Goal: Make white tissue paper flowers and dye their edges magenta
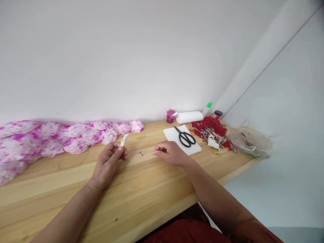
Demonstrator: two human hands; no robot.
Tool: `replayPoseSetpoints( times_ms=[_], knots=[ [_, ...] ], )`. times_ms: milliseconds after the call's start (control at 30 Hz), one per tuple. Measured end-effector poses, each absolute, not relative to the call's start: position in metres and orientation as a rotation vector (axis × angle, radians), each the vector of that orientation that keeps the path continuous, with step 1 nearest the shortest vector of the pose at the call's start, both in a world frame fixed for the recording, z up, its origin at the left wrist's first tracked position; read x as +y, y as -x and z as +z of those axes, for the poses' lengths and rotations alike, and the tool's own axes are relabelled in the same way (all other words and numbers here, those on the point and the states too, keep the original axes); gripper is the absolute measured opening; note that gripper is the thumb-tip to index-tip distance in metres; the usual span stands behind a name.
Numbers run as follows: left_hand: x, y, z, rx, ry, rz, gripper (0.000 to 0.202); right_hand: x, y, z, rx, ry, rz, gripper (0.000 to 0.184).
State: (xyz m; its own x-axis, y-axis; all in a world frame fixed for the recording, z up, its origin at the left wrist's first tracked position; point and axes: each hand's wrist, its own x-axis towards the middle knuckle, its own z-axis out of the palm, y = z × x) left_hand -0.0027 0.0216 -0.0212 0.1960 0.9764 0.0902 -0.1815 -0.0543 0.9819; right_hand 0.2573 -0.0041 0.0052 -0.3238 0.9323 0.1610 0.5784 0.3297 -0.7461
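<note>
Between thumb and fingers, my left hand (111,157) grips a narrow folded strip of white paper (124,139), which points up. A purple thread (135,153) runs from that hand to the right and ends in a small curl. My right hand (169,152) is closed in a pinch a short way right of the thread, apart from it. What its fingertips hold, if anything, is too small to tell. Black-handled scissors (185,137) lie on a stack of white paper sheets (194,148) just beyond my right hand.
White and magenta paper flowers (76,133) are heaped along the table's (113,199) left back. Toward the back right are a cup of magenta dye (170,116), a white roll (189,117), a green-capped bottle (208,108), a tangle of coloured threads (210,126) and a clear plastic bag (253,143).
</note>
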Motion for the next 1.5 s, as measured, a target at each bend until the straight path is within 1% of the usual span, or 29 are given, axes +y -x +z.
replayPoseSetpoints(
  times_ms=[67,233,400,667,867,933,1033,1167,1333,1433,1500],
  knots=[
    [0.022,0.004,-0.023,0.904,-1.181,1.187,0.024,-0.011,-0.259,0.009,-1.963,1.299,0.784,0.024],
    [0.025,0.007,-0.026,0.968,-1.167,1.204,0.028,-0.027,-0.266,0.017,-1.899,1.275,0.675,0.021],
    [0.027,0.008,-0.027,1.058,-1.291,1.151,0.03,-0.034,-0.297,0.029,-1.801,1.378,0.408,0.018],
    [0.027,0.008,-0.028,1.067,-1.302,1.105,0.031,-0.038,-0.378,0.066,-1.514,1.774,0.008,0.02],
    [0.027,0.009,-0.028,1.108,-1.326,1.07,0.03,-0.039,-0.417,0.079,-1.497,2.347,-0.223,0.021],
    [0.028,0.01,-0.029,1.099,-1.329,1.068,0.028,-0.033,-0.426,0.076,-1.467,2.537,-0.249,0.026],
    [0.029,0.011,-0.03,1.104,-1.333,1.065,0.028,-0.02,-0.437,0.068,-1.411,2.619,-0.255,0.027],
    [0.029,0.011,-0.029,1.094,-1.334,1.066,0.028,0.0,-0.447,0.052,-1.442,2.617,-0.155,0.023],
    [0.028,0.01,-0.027,1.101,-1.361,1.061,0.03,0.016,-0.449,0.034,-1.493,2.546,-0.121,0.018],
    [0.028,0.01,-0.026,1.119,-1.36,1.056,0.032,0.021,-0.452,0.03,-1.439,2.5,-0.072,0.009],
    [0.028,0.01,-0.026,1.116,-1.349,1.051,0.031,0.022,-0.457,0.033,-1.346,2.458,-0.025,0.008]
  ],
)
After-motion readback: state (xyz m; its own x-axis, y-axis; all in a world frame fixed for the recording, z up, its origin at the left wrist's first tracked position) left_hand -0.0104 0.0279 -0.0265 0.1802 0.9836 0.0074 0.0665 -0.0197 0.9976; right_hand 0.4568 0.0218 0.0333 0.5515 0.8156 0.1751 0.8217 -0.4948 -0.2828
